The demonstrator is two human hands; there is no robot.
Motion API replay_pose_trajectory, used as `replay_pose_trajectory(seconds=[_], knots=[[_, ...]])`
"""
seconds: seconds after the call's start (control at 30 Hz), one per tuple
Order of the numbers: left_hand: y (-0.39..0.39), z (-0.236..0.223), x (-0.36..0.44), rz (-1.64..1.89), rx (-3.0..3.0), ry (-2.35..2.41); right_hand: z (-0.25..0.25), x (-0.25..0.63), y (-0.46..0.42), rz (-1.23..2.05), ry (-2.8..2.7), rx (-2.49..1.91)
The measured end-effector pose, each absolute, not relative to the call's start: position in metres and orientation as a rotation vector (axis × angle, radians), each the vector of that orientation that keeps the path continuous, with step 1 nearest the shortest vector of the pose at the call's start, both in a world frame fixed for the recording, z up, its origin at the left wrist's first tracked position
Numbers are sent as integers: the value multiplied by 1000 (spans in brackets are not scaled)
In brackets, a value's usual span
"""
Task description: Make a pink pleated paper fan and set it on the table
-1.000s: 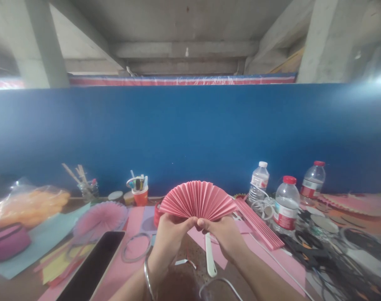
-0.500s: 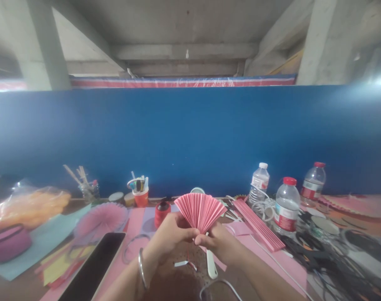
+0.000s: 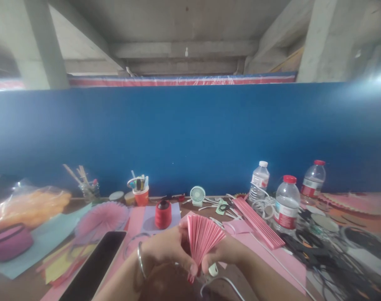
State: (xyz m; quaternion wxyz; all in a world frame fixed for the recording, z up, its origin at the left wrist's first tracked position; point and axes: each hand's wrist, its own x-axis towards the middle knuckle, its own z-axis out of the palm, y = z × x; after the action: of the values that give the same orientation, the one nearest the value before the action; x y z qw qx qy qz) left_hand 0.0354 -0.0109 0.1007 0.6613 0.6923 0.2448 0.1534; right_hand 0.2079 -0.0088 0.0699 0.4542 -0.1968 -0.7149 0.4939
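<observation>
A pleated pink paper fan (image 3: 204, 238) stands between my two hands, its folds spread toward the top and gathered at the bottom. My left hand (image 3: 174, 248), with a silver bangle on the wrist, pinches the gathered end from the left, thumb in front. From the right, my right hand (image 3: 223, 251) grips the same end with its thumb; its other fingers are hidden behind the paper. Partly covered by the right hand is a white handle (image 3: 213, 269) on the table. A red thread spool (image 3: 163, 215) stands just beyond my left hand.
A black phone (image 3: 94, 267) lies at the left, near a pink paper rosette (image 3: 102, 218). Folded pink paper strips (image 3: 257, 221) lie right of a small white fan (image 3: 197, 195). Bottles (image 3: 287, 205) and tangled cables (image 3: 322, 255) crowd the right. A blue partition (image 3: 177, 133) stands behind.
Both hands have lowered the paper fan toward me and tilted it, and its spread looks narrower. The small white fan and the thread spool now show fully behind it.
</observation>
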Motion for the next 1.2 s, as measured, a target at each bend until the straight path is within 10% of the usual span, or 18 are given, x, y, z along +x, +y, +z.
replay_pose_trajectory(seconds=[1.2], knots=[[-35,104,70,1030,1875,934,79,200,-24,558,-1515,-691]])
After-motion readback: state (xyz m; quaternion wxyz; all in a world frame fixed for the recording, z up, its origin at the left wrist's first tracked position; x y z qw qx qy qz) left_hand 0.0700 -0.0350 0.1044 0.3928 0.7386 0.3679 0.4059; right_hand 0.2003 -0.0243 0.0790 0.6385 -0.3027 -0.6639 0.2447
